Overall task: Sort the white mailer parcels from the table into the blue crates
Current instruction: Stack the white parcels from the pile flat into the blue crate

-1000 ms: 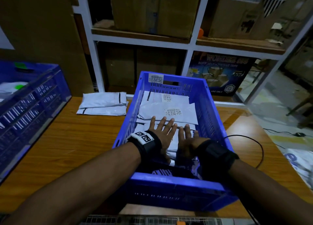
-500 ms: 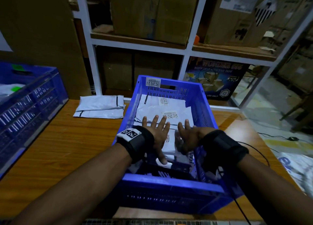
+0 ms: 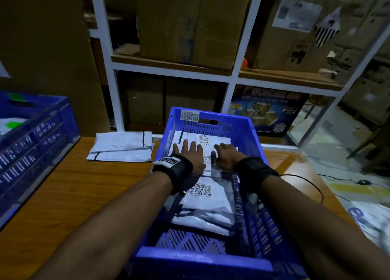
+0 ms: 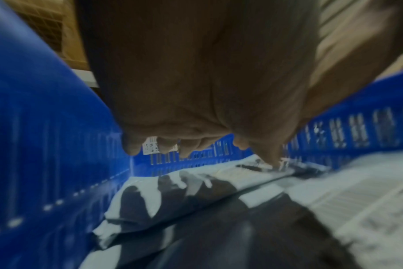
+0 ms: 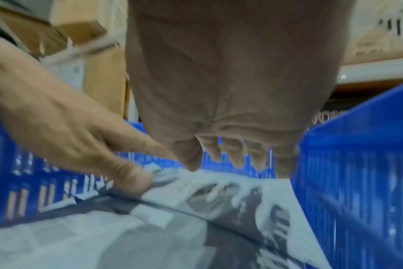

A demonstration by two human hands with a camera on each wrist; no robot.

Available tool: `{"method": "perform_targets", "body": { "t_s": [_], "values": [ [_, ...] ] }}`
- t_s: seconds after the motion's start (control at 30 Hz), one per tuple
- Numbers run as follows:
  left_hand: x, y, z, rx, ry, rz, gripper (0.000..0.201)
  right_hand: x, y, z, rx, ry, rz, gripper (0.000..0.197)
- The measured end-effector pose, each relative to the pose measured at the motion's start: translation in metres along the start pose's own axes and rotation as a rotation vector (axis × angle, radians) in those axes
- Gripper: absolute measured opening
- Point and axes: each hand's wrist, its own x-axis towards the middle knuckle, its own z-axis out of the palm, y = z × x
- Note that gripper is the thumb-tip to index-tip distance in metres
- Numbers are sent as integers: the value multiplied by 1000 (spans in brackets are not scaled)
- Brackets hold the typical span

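Both hands are inside the centre blue crate, which stands on the wooden desk. The left hand lies palm down with fingers straight and slightly spread on the white mailer parcels stacked toward the crate's far end; it holds nothing, only presses. The right hand sits just beside it over the same parcels, fingers reaching down onto the top one. The right wrist view shows them extended rather than closed round anything, so this grip looks open too, though blur makes it hard to be sure. Judging from the flat palms, the parcels are being pressed down or squared up so the stack lies level and leaves room for more.

The parcels are thin, soft plastic pouches, creased and slightly glossy, with black seal strips and printed barcode labels. The crate is rigid moulded plastic with slotted walls, a grid floor bare at its near end, and a barcode sticker on its far wall.

Two more folded mailers lie on the desk just left of this crate, not yet sorted. A second blue crate stands well to its left.
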Motion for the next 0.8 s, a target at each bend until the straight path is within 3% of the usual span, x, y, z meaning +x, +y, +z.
{"method": "perform_targets", "body": {
  "t_s": [0.17,0.4,0.8],
  "values": [
    [5,3,2,33,26,26,76,6,1,6,-86,-79,32,69],
    [6,0,13,49,-76,19,105,5,5,14,-71,-117,15,45],
    [3,1,8,83,-125,-21,105,-1,0,14,15,-126,-127,32]
  ]
}}
